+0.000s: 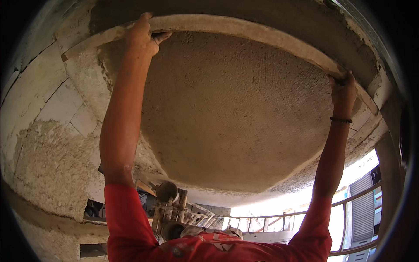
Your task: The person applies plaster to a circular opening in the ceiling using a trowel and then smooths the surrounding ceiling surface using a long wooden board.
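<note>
1. Shows, at far left, pale block wall [48, 87] with rough plaster patch [52, 161] low down.
2. Clamps left hand [143, 39] around the long pale bar [227, 26] toward its left end, a finger over the upper edge, thumb pointing right below it.
3. Holds the bar crosswise, high over brown plaster [235, 113], curving in the wide lens; overlaps the blocks at its left end.
4. Shows, beneath the plaster and right of the red left sleeve [126, 214], a round bucket [167, 191] beside wooden posts.
5. Clamps right hand [344, 94] on the bar near its right end, though with fingers too shadowed to tell apart; wears dark bracelet [340, 119] at the wrist.
6. Shows, at lower right, grey ribbed shutter [361, 207] in bright light.
</note>
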Motion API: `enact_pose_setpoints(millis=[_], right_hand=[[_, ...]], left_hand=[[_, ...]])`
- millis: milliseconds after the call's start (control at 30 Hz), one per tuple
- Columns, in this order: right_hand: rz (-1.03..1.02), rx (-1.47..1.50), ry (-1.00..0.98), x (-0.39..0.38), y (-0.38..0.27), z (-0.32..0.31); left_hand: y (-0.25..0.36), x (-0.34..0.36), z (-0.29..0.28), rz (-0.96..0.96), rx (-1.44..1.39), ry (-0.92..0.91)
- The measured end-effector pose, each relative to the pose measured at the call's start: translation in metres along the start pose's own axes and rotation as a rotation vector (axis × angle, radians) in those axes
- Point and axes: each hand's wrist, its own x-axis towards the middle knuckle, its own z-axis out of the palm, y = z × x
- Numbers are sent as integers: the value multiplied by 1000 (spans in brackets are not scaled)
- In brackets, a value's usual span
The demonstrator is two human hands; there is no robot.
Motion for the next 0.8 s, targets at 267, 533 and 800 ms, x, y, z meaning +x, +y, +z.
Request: enact_pose_setpoints(millis=[267, 533, 800], right_hand=[[-90, 61, -22, 29, -15, -28], [767, 1378, -59, -73, -35, -14], [588, 1287, -36, -6, -23, -31]], left_hand=[[16, 7, 27, -34, -163, -44], [-50, -1, -68, -166, 35, 43], [-43, -19, -22, -127, -155, 82]])
